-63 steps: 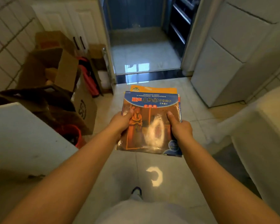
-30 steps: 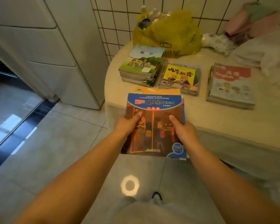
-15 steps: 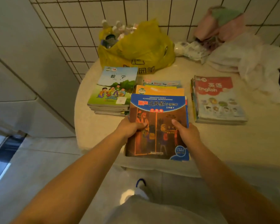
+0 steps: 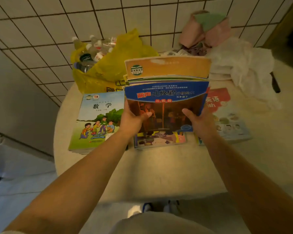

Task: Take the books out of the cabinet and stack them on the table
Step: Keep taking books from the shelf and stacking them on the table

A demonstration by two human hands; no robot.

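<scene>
Both hands hold a bundle of books [image 4: 166, 93] tilted up above the round table [image 4: 167, 169]; a blue-headed picture book fronts it and an orange-covered book stands behind. My left hand [image 4: 134, 119] grips the bundle's left edge and my right hand [image 4: 199, 120] the right edge, thumbs on the cover. Under the bundle lies the middle stack of books [image 4: 159, 140], mostly hidden. On its left lies a stack topped by a green maths book [image 4: 96, 122]; on its right is a stack topped by a red English book [image 4: 227, 119].
A yellow plastic bag [image 4: 115, 68] full of bottles stands at the table's back, against the tiled wall. Pink and white cloths [image 4: 235, 58] lie at the back right. A white cabinet side [image 4: 15, 102] stands to the left. My shoes [image 4: 159, 207] show under the table's edge.
I have turned from the doorway and come up to the table. The bundle has risen, tilted up and moved forward over the middle stack.
</scene>
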